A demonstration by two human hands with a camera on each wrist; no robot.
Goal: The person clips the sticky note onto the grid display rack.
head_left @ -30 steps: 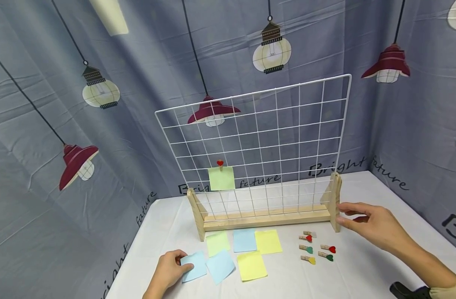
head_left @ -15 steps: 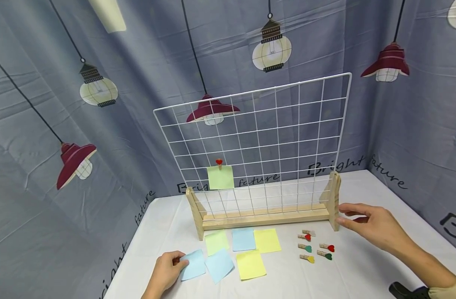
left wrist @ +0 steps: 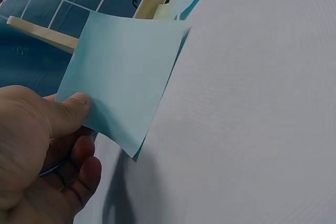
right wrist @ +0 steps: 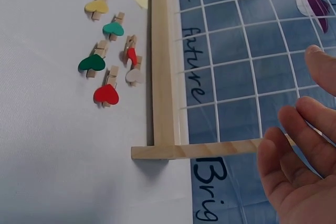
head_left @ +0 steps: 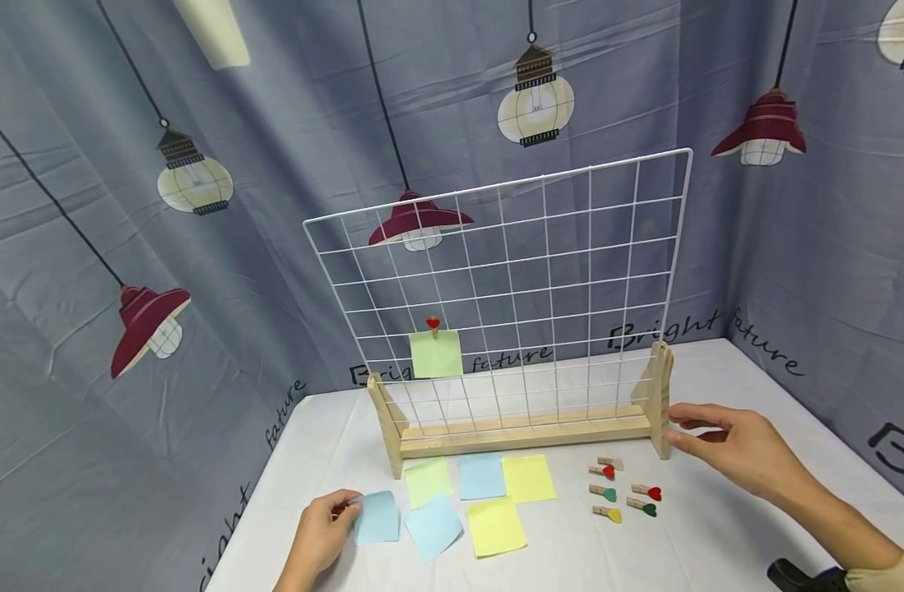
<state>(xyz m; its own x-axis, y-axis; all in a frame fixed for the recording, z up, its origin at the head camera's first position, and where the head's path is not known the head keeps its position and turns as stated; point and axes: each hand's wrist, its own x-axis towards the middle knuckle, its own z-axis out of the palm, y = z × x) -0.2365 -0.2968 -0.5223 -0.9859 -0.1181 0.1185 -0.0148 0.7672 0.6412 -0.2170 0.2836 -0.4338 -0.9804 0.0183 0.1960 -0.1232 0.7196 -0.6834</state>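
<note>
Between thumb and fingers, my left hand (head_left: 321, 530) pinches a blue sticky note (left wrist: 123, 72) by its edge, and the note is tilted up off the table. My right hand (head_left: 740, 448) holds nothing; its loosely bent fingers are beside the right wooden foot (head_left: 660, 403) of the stand, and whether they touch it I cannot tell. The white wire grid (head_left: 526, 271) rises from this stand. On its lower left, a clothespin with a red heart (head_left: 433, 323) holds a light green note (head_left: 437, 355).
Beside the held note lie another blue note (head_left: 433, 526), a yellow note (head_left: 496, 528), and, behind them, a green note (head_left: 428, 483), a blue note (head_left: 481, 475) and a yellow note (head_left: 529, 478). Several heart clothespins (right wrist: 106, 94) lie near the stand's right end.
The blue note in my left hand has been lifted from the table and shifted slightly left. My right hand has stayed by the stand's right foot.
</note>
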